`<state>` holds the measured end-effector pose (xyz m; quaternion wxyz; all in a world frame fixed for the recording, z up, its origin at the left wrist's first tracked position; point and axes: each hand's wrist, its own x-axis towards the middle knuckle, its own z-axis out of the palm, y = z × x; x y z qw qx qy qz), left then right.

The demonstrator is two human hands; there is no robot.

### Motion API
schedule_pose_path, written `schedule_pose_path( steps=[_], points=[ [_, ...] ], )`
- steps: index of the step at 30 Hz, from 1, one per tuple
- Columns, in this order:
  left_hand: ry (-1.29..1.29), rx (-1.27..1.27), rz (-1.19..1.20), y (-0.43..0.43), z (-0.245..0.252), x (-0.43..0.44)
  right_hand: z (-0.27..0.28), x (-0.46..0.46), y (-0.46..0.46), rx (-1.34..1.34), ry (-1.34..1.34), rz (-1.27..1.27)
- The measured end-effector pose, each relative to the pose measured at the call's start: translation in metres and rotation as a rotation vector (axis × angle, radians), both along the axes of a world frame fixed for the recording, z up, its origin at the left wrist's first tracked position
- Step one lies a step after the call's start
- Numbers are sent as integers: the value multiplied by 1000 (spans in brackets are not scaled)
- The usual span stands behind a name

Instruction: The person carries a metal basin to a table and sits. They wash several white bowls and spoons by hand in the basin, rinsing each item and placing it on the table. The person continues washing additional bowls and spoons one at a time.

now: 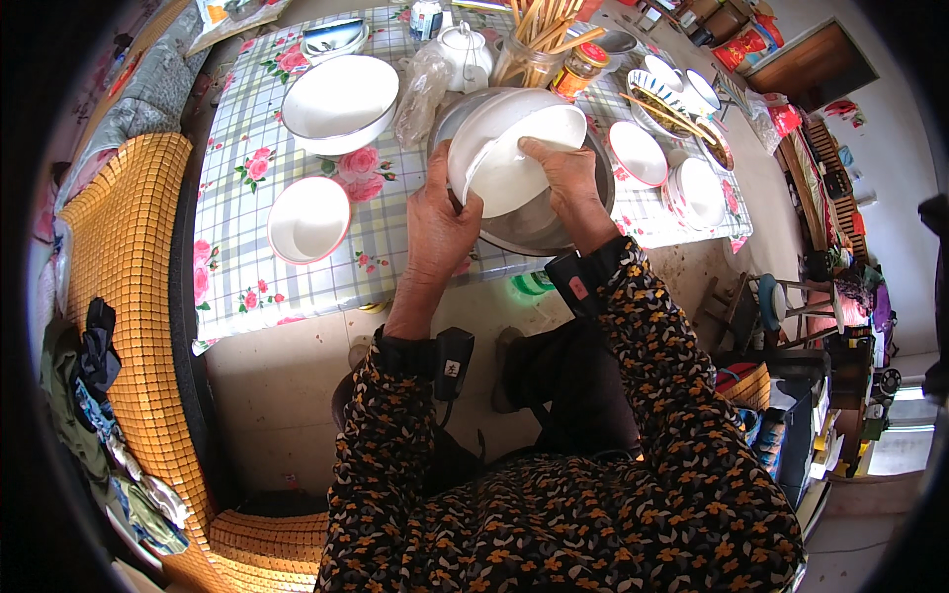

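My left hand (443,222) and my right hand (573,176) grip a white bowl (511,174), tilted over a round metal basin (545,241). The left fingers and thumb pinch its left rim. On the other side, my right thumb presses on the inside face, and the right fingers are hidden. A second curved white edge shows along the bowl; whether it belongs to another dish, I cannot tell. Liquid seems to lie in the basin's bottom. Left of my hands, a red-rimmed white bowl (308,221) and a larger white enamel basin (339,104) stand on the checked floral tablecloth (296,285).
Behind the basin are a plastic bag (422,96), a white teapot (463,55), a jar of chopsticks (523,63) and a red-lidded jar (580,70). To the right stand a red-rimmed bowl (637,153), stacked bowls (697,194) and a food bowl with chopsticks (656,107) across it.
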<state>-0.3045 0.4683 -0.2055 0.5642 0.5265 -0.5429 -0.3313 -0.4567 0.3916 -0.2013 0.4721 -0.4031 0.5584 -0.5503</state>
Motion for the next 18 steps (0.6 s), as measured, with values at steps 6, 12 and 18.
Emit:
schedule_pose_path(
  steps=[6, 12, 18],
  points=[
    [-57, -71, 33, -2, -2, 1, -1, -1, 0, -6, 34, 0],
    [-41, -63, 37, -1, -3, 0, -2, -1, -1, 2, 52, 18],
    [-27, -78, 57, -5, -8, 1, 2, -6, 2, -159, 501, -42]
  ],
)
